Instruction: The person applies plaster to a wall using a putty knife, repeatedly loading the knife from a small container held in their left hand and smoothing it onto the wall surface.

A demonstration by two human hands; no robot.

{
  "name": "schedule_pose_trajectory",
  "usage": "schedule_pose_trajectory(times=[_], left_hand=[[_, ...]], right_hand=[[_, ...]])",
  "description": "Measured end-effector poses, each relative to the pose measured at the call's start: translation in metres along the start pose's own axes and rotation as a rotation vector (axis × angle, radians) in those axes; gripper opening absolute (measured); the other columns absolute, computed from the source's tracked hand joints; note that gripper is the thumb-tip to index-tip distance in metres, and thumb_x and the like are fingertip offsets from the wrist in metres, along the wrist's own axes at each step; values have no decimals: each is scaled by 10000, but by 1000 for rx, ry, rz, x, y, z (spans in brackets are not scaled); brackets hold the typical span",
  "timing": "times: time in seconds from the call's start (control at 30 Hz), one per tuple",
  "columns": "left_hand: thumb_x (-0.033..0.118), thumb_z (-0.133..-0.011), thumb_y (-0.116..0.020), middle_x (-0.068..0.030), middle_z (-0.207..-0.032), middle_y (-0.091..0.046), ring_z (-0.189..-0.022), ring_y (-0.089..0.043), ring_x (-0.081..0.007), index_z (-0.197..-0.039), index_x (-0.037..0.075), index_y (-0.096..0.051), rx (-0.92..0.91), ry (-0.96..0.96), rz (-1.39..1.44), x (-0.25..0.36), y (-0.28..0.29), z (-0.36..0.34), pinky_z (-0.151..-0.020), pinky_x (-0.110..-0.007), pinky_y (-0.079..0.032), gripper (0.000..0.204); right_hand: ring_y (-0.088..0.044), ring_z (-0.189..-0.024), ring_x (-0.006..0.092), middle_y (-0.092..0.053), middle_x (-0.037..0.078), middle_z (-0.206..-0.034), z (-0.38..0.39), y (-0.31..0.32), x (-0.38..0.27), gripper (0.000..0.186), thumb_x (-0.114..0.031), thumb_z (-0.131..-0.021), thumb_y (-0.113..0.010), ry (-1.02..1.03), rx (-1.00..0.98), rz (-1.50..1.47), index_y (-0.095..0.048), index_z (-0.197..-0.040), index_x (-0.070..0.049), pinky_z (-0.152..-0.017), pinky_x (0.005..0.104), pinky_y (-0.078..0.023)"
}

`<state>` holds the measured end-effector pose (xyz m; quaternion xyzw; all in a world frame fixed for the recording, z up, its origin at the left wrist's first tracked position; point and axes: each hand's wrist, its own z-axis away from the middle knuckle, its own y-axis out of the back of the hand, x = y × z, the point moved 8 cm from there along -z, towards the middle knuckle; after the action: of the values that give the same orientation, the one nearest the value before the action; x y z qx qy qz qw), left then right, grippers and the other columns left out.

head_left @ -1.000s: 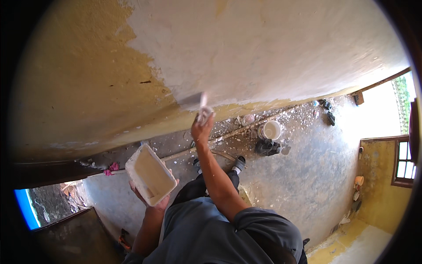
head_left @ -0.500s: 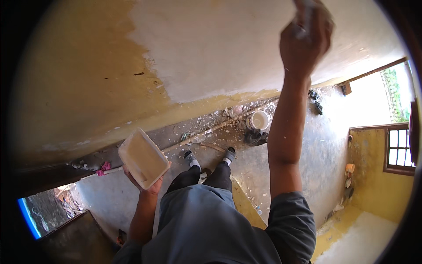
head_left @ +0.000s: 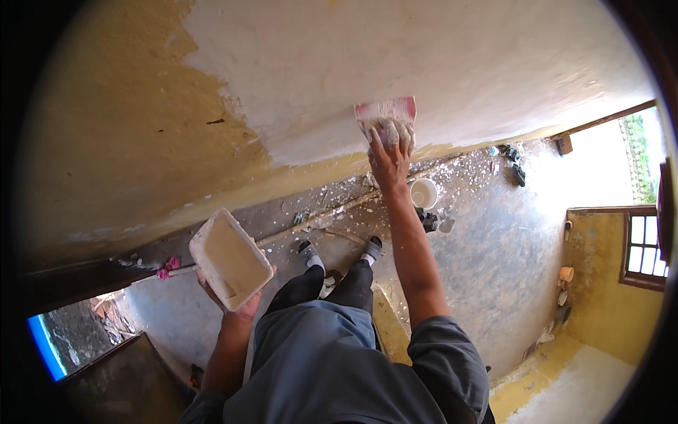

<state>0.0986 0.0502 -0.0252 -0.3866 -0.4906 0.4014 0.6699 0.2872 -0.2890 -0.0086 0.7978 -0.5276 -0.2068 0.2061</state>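
Observation:
My right hand (head_left: 392, 152), smeared with white filler, presses a red-and-white flat scraper (head_left: 386, 108) against the wall. Its fingers lie over the blade's back. White coating covers much of the wall (head_left: 296, 78) around it, and bare yellow paint (head_left: 120, 134) shows to the left. My left hand (head_left: 247, 305) holds a shallow white rectangular tub (head_left: 233, 258) from below, tilted so its inside shows. A pale layer of filler coats the tub's inside; how deep it is I cannot tell.
A white bucket (head_left: 424, 193) stands on the floor by the wall, near a dark crumpled bag (head_left: 427, 220). A long pole (head_left: 332, 212) lies along the wall's foot among white flakes. A bright doorway opens at the right, beside a barred window (head_left: 644, 240).
My right hand has come down and to the left from high on the wall, and the scraper now shows flat against it. The tub has tilted slightly, showing more of its inside.

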Motion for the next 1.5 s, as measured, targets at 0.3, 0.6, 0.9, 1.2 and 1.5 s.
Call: schedule_pose_trajectory(times=[0.3, 0.6, 0.9, 1.2, 1.5], left_hand=[[714, -884, -506, -195, -1547, -380, -1356, -440, -462, -1569, 226, -283, 34, -36, 80, 0, 8, -1, -1050, -735, -359, 870], [722, -892, -469, -123, -1475, -487, -1286, -517, -453, -1525, 251, -365, 165, -115, 102, -5, 16, -20, -972, -727, -444, 795], [716, -888, -483, 13, -1459, -506, -1331, -497, -263, -1465, 258, -457, 20, -103, 7, -10, -10, -15, -1087, -537, -410, 737], [746, -877, -473, 34, -1406, -536, -1284, -520, -244, -1467, 271, -454, 214, -41, -71, -16, 6, 1, -1044, -507, -432, 758], [764, -867, -468, 20, -1411, -540, -1266, -546, -263, -1475, 277, -442, 172, -8, -62, -23, 3, -4, -1013, -528, -474, 780]], right_hand=[[-526, -1294, 374, -621, 148, -1325, 16, 97, 132, 468, 70, -876, -461, -425, -184, 66, -633, -1282, -85, -1121, 469, -393], [-530, -1267, 274, -578, 70, -1346, -191, 149, -71, 474, 14, -806, -679, 250, 244, 147, -641, -1252, -141, -1077, 432, -423], [-495, -1281, 334, -471, 116, -1405, -39, 12, -40, 620, -253, -768, -758, 111, 112, 134, -562, -1357, -255, -1069, 588, -353], [-487, -1272, 398, -520, 191, -1377, 174, -84, 48, 454, -129, -875, -627, -291, -503, 83, -569, -1324, -169, -1081, 568, -353], [-584, -1095, 322, -595, 174, -1207, 153, -14, 165, 350, -62, -943, -499, -1339, 263, -568, -627, -1264, -11, -937, 392, -471]])
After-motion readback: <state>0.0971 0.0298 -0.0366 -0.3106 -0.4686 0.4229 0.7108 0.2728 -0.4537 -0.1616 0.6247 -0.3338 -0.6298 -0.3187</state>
